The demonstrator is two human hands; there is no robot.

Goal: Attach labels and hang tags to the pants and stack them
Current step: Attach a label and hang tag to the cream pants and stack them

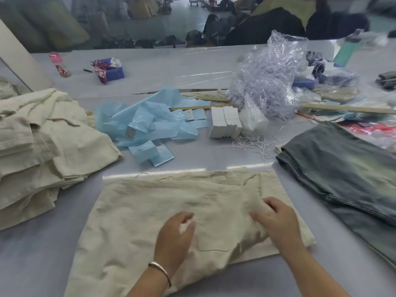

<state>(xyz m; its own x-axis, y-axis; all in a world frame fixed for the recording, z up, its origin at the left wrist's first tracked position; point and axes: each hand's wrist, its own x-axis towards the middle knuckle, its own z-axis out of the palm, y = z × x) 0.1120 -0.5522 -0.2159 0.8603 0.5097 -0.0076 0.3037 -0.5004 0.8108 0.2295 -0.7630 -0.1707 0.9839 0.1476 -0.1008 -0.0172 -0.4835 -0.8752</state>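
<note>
A pair of cream pants lies flat on the grey table in front of me, waistband toward the far side, back pocket facing up. My left hand rests on the fabric near the pocket, fingers loosely curled. My right hand presses on the cloth to the right of the pocket, fingers bent into the fabric. A stack of cream pants sits at the left. Blue labels lie scattered ahead, beside a white block of hang tags and loose white strings.
Faded denim pants lie at the right. A clear plastic bag of strings stands behind the tags, with wooden rulers near it. Small boxes and a pink bottle sit at the far left of the table.
</note>
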